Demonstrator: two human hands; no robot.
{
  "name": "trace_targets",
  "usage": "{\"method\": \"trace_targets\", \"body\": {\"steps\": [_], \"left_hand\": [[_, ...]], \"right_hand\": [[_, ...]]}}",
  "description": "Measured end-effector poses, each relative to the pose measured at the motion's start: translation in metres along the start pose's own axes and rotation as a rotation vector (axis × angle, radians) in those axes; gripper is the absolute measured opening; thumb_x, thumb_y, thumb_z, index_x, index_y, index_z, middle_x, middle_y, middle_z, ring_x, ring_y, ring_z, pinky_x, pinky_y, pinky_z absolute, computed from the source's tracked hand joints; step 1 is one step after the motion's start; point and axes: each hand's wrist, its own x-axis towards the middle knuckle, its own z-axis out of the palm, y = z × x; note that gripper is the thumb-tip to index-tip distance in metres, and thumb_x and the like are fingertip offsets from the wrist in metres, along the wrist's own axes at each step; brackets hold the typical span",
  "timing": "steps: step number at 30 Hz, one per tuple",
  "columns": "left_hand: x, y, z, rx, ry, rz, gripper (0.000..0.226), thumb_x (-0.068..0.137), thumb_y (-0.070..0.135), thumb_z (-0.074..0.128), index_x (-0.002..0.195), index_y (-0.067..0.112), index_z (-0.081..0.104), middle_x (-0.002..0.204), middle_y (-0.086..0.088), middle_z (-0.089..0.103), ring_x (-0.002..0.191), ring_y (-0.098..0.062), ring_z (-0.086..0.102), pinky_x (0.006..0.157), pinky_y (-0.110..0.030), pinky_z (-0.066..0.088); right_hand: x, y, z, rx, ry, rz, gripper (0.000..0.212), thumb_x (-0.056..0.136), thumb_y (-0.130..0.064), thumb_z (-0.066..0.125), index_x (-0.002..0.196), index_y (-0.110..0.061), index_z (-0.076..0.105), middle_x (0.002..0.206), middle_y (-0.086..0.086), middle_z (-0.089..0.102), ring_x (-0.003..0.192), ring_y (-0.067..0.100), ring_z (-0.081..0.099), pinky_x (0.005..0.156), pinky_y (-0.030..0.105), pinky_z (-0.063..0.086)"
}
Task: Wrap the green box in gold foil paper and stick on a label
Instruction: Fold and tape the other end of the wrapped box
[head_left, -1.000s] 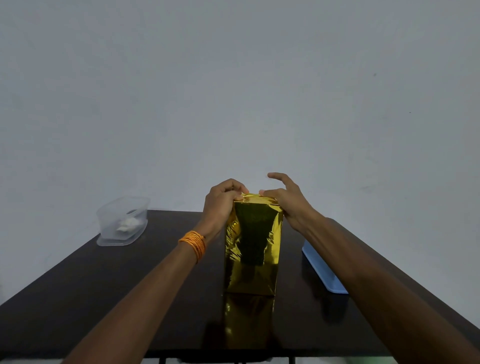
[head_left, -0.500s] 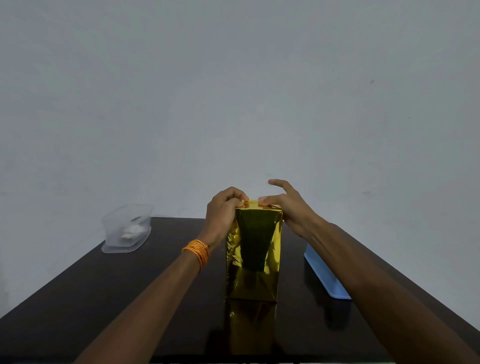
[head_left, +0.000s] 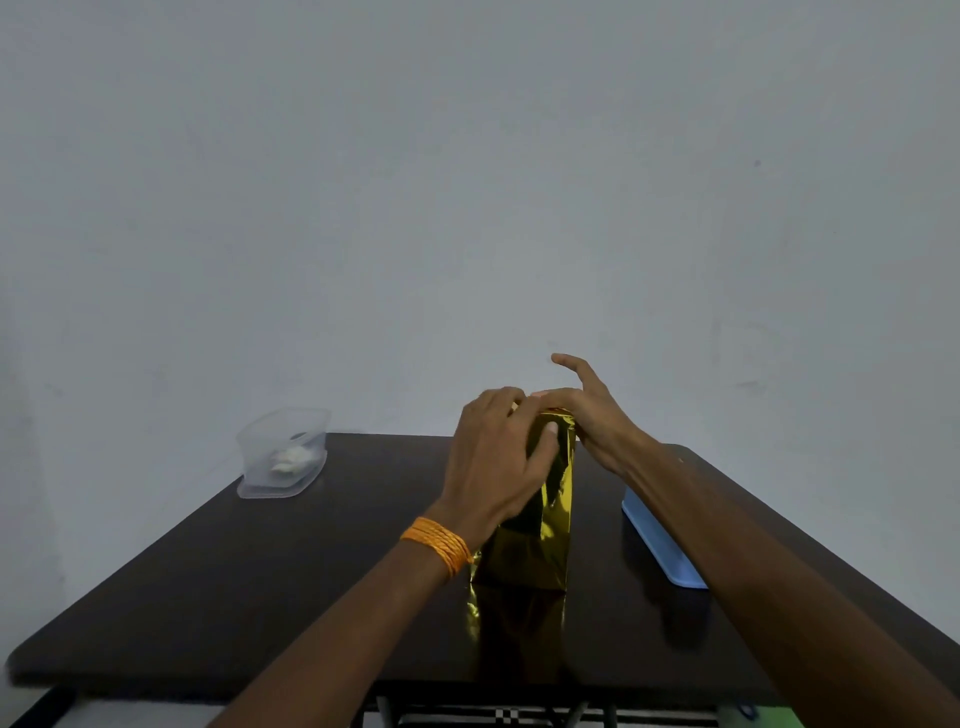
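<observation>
**A:** Where has the green box got to?

**B:** Under the gold foil paper (head_left: 545, 525); none of the green shows; the parcel stands upright on the dark table (head_left: 260, 597), middle of the frame and a touch below.

**A:** Which step is this, then?

**B:** Closing the top end, I'd say; the sides look covered, and both hands are up at the top fold; I see no label on it.

**A:** How are the hands set?

**B:** The left hand (head_left: 493, 457) comes in from lower left and is clamped over the parcel's top, fingers curled round the far side, thumb (head_left: 551, 430) pressed on the near face; an orange thread band (head_left: 439, 543) circles that wrist; the right hand (head_left: 597, 415) reaches in from lower right and lies on the top's right edge, fingers fairly straight and pressing, forefinger lifted clear; it grasps nothing that I can make out.

**A:** And next?

**B:** My guess: the fold wants pinning flat and fixing, then a label fetching; a light touch, since foil creases and springs back; one hand should steady the tall parcel, or it may tip.

**A:** Anything else about?

**B:** A clear plastic tub (head_left: 283, 457) at centre left, something white inside, I cannot tell what; a blue tray (head_left: 660, 545) right of the parcel, partly behind the right forearm.
</observation>
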Motion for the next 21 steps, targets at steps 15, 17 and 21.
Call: {"method": "trace_targets", "body": {"steps": [15,17,21], "left_hand": [[-0.001,0.001,-0.004,0.336,-0.219,-0.072,0.08,0.081,0.086,0.022,0.139,0.035,0.043,0.137,-0.001,0.052,0.131,-0.022,0.042,0.111,-0.055,0.02],[-0.001,-0.001,-0.004,0.346,-0.228,-0.062,0.08,0.08,0.087,0.024,0.135,0.033,0.046,0.137,-0.002,0.052,0.13,-0.023,0.043,0.11,-0.056,0.02],[0.0,0.0,-0.006,0.36,-0.231,-0.061,0.081,0.079,0.088,0.025,0.133,0.032,0.046,0.136,-0.003,0.051,0.127,-0.024,0.043,0.108,-0.057,0.022]], "right_hand": [[-0.003,-0.002,0.0,-0.037,0.01,-0.017,0.054,0.092,-0.022,0.07,0.138,-0.033,0.044,0.131,0.012,0.055,0.111,0.029,0.063,0.075,0.029,0.055],[-0.005,-0.008,-0.002,0.005,0.003,0.018,0.047,0.095,-0.031,0.066,0.138,-0.03,0.045,0.126,0.017,0.059,0.11,0.027,0.063,0.077,0.031,0.055],[-0.005,-0.024,-0.006,-0.078,0.207,-0.048,0.028,0.096,-0.029,0.066,0.121,-0.02,0.061,0.123,0.008,0.06,0.111,0.023,0.062,0.079,0.032,0.057]]}}
